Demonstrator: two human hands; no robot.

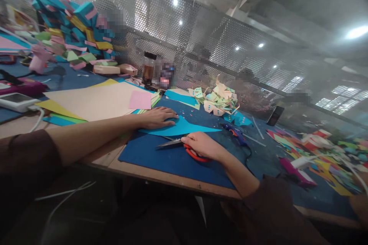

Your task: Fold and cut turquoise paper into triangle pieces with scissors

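My left hand (160, 118) lies flat with its fingers stretched over a blue sheet of paper (189, 126), which tapers to a point on the right. Red-handled scissors (195, 154) are in my right hand (203, 144), its fingers wrapped round the handles. Their blades (171, 144) point left, just in front of the blue paper's near edge. Left of my left hand is a stack of large paper sheets (94, 99), pale on top, with a small pink sheet (140, 100) on it.
A glue gun (235, 134) lies right of the blue paper. Behind it sits a pile of folded dotted paper pieces (221, 99). A lidded jar (149, 68) stands at the back, near a mesh partition (184, 46). Colourful paper blocks (74, 26) rise at left; a phone (275, 115) stands right.
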